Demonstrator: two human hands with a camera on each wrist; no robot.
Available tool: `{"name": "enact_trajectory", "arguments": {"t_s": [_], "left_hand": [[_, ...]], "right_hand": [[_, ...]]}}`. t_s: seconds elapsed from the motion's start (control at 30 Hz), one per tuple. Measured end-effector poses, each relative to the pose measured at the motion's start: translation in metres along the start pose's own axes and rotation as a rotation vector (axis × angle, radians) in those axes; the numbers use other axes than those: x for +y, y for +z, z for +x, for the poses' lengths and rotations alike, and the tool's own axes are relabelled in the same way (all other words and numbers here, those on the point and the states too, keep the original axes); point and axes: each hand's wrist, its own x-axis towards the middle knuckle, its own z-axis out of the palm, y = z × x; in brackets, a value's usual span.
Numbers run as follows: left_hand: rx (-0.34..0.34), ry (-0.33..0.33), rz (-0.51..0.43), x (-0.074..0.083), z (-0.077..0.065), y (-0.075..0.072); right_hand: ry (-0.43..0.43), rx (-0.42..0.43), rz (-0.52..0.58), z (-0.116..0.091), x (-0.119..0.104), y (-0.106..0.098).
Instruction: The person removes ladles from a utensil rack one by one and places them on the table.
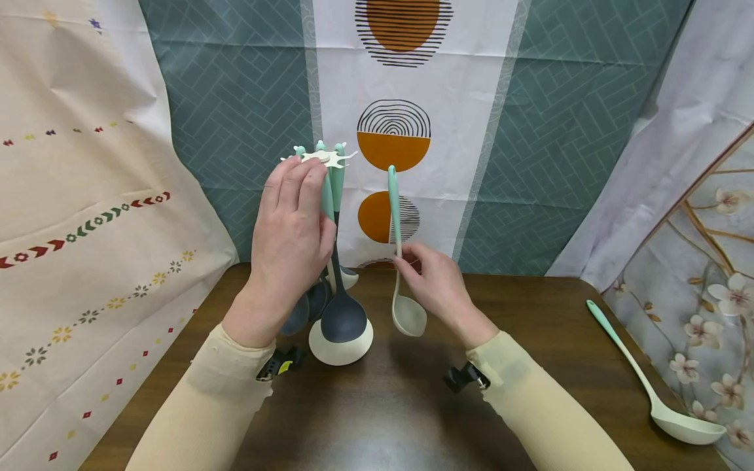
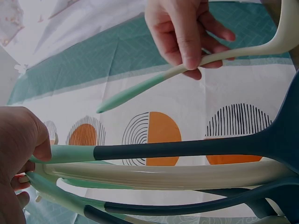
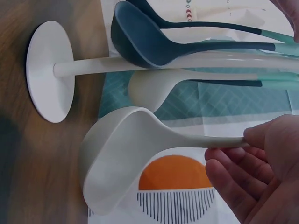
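A white ladle with a mint handle (image 1: 394,203) hangs upright from my right hand (image 1: 438,281), its bowl (image 3: 121,158) low and just above or near the table. My thumb and fingers pinch it partway along the stem. To its left stands a white utensil rack (image 1: 326,157) on a round base (image 3: 50,72), with several mint-handled utensils hanging from it. At the rack's upper part my left hand (image 1: 288,216) curls its fingers round the top of the rack and handles; exactly what it grips is partly hidden. A dark ladle (image 1: 343,317) hangs at the front of the rack.
Another white ladle with a mint handle (image 1: 683,422) lies on the right edge of the brown wooden table (image 1: 377,412). Behind the table hangs a patterned cloth (image 1: 241,98); further cloths drape at the left and right sides.
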Motion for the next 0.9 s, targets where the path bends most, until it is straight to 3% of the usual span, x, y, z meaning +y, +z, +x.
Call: {"name": "enact_trajectory", "arguments": {"t_s": [0.9], "left_hand": [[0.028, -0.008, -0.01, 0.001, 0.001, 0.002]], "right_hand": [[0.047, -0.053, -0.134, -0.038, 0.039, -0.02]]}}
